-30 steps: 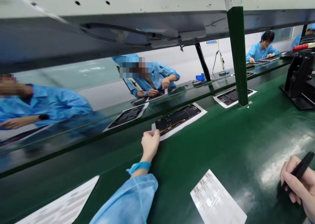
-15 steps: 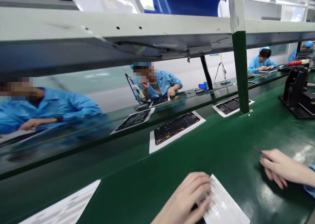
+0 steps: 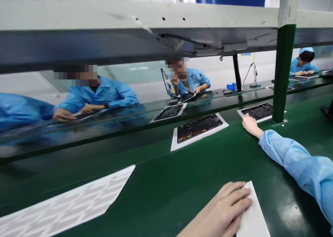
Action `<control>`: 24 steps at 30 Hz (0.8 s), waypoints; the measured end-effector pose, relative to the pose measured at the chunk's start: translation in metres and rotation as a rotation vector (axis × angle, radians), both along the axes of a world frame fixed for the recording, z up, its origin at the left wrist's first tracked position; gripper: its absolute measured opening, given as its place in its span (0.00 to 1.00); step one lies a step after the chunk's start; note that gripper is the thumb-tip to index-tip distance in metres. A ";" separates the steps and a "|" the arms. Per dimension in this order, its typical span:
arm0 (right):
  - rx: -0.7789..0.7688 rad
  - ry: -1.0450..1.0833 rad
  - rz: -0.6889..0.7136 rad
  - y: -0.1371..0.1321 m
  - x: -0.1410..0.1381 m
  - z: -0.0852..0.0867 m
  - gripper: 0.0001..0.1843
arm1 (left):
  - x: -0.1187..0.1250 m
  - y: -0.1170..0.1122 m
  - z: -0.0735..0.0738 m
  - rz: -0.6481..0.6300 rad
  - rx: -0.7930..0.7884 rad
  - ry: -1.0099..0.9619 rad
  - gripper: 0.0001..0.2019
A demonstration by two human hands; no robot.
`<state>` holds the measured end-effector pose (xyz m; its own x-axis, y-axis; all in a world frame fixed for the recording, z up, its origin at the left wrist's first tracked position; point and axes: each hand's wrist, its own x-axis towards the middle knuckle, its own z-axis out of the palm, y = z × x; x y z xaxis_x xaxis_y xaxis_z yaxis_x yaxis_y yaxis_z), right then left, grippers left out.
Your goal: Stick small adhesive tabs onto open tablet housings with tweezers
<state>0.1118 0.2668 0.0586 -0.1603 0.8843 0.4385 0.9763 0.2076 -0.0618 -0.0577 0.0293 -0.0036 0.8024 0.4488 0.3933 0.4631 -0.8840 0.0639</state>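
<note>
My left hand (image 3: 232,205) is at the bottom, its fingers closed over the left edge of a white sheet (image 3: 253,214); the thumb's grip is hidden. My right hand (image 3: 251,125) reaches forward in a blue sleeve (image 3: 291,153). Its fingers are bent together at the near left corner of a white paper (image 3: 240,112), which lies under an opened black tablet (image 3: 260,111) beside the post. No tool shows in the right hand. Another opened tablet (image 3: 199,127), with orange flex cables, lies on white paper to the left.
A green post (image 3: 283,74) rises from the green bench (image 3: 156,181) and bears a shelf (image 3: 104,15). A printed white sheet (image 3: 78,202) lies at lower left. Across the bench sit several co-workers in blue, one (image 3: 104,91) bent over a tablet. A black fixture (image 3: 330,110) shows at the right edge.
My right hand has moved forward and left to the paper under the tablet by the post; its dark tool no longer shows. My left hand stays on the sheet. The view has turned left.
</note>
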 end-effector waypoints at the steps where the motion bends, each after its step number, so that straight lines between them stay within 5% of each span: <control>1: 0.005 -0.004 -0.029 0.007 0.000 0.001 0.19 | 0.000 0.000 -0.001 0.003 -0.008 -0.007 0.16; 7: -0.058 -0.015 -0.110 0.037 -0.002 0.007 0.18 | -0.001 -0.002 -0.004 0.013 -0.054 -0.043 0.15; 12: -0.114 -0.031 -0.061 0.037 -0.003 0.014 0.18 | 0.000 -0.002 -0.004 0.010 -0.055 -0.056 0.14; 18: -0.094 -0.063 0.046 0.006 -0.016 0.046 0.18 | 0.001 0.000 -0.001 0.026 -0.070 -0.035 0.15; 24: -0.125 -0.174 0.294 -0.059 -0.001 0.074 0.12 | 0.000 0.004 0.000 0.013 -0.042 -0.006 0.20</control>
<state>0.1105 0.2079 0.1323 -0.4785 0.8343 0.2737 0.8740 0.4825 0.0571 -0.0577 0.0333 -0.0032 0.7944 0.4752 0.3784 0.4738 -0.8745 0.1036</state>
